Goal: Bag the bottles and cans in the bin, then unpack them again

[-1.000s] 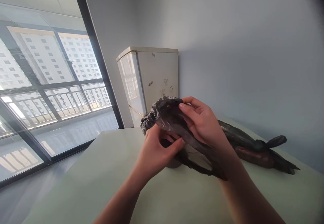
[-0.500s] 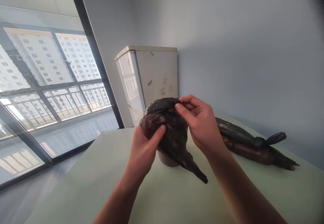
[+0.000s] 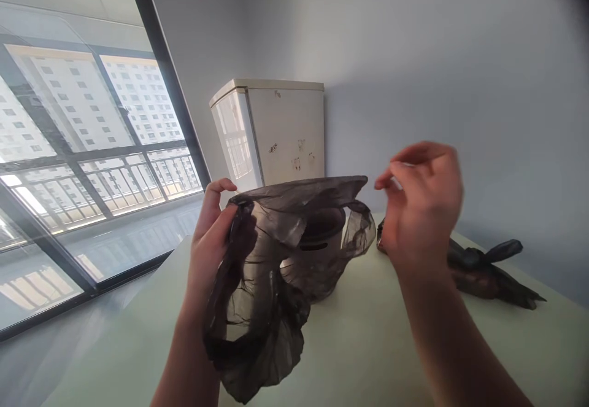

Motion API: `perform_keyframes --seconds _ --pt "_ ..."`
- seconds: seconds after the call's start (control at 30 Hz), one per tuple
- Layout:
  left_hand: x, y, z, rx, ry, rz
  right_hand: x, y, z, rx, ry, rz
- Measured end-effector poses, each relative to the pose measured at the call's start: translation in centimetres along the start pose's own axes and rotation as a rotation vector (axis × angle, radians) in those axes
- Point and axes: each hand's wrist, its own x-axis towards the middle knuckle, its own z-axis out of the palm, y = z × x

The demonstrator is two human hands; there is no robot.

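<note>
A thin black plastic bag [image 3: 262, 352] hangs spread out, see-through in places, with a loop of its handle dangling at the front. My left hand [image 3: 210, 223] is closed on the bag's left edge, thumb in front. My right hand [image 3: 423, 198] is held up just off the bag's right end, fingers loosely curled with a gap between them and nothing visible in them. Behind the bag stands a small bin [image 3: 324, 226] with a dark opening and a slot below its rim; the bag covers much of it.
Rolled black plastic bags [image 3: 488, 272] lie on the pale green table [image 3: 359, 358] at the right, partly behind my right forearm. A white fridge [image 3: 285, 131] stands beyond the table against the wall. At the left is a glass sliding door [image 3: 101, 149].
The bunched bag has been shaken open and spread wide. My right hand has let go of it and moved right and up; my left hand has moved left with the bag's edge.
</note>
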Motion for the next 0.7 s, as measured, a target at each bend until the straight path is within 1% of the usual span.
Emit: perform_keyframes --seconds 0.03,0.07,0.1,0.13,0.17,0.2,0.23,0.27,0.3,0.33,0.43,0.53,0.57,0.63,0.7 --pt "-0.1 0.0 0.2 -0.034 -0.006 -0.007 -0.7 -0.8 0.1 -0.056 -0.011 -0.134" --pt "-0.2 0.1 0.3 -0.065 -0.020 -0.010 -1.4 -1.7 0.2 -0.116 -0.104 -0.213" --pt "-0.3 0.2 0.4 -0.090 -0.033 -0.008 -2.1 -2.5 0.3 -0.177 -0.280 -0.228" --pt "-0.5 0.3 0.5 -0.107 -0.048 -0.002 -2.8 -3.1 0.4 -0.239 -0.517 -0.183" --pt "-0.6 0.4 0.5 -0.116 -0.057 0.009 -3.5 -3.4 0.5 -0.300 -0.769 -0.108" --pt "-0.7 0.4 0.4 -0.118 -0.057 0.027 -4.2 -3.5 0.8 -0.358 -0.981 -0.033" --pt "-0.9 0.5 0.3 -0.114 -0.046 0.049 -4.7 -3.2 1.1 -0.410 -1.113 0.019" --pt "-1.0 0.5 0.2 -0.105 -0.025 0.075 -5.0 -2.8 1.4 -0.457 -1.164 0.039" --pt "-1.1 0.6 0.1 -0.094 0.002 0.099 -5.2 -2.1 1.7 -0.503 -1.150 0.030" --pt "-1.2 0.6 -0.1 -0.083 0.028 0.124 -5.3 -1.4 1.9 -0.551 -1.089 0.006" --pt "-1.3 1.0 -0.7 -0.050 0.092 0.211 -4.5 0.4 1.9 -0.749 -0.825 -0.082" --pt "-1.5 1.7 -0.9 0.014 0.152 0.336 -3.3 0.9 1.3 -0.939 -0.637 -0.177" --pt "-1.6 2.0 -0.9 0.036 0.174 0.377 -3.0 0.7 1.1 -0.960 -0.602 -0.196" --pt "-1.8 2.4 -0.7 0.044 0.186 0.445 -3.0 0.2 0.9 -0.908 -0.580 -0.207" --pt "-2.1 2.7 -0.2 0.024 0.160 0.488 -3.6 -0.5 1.3 -0.758 -0.653 -0.149"
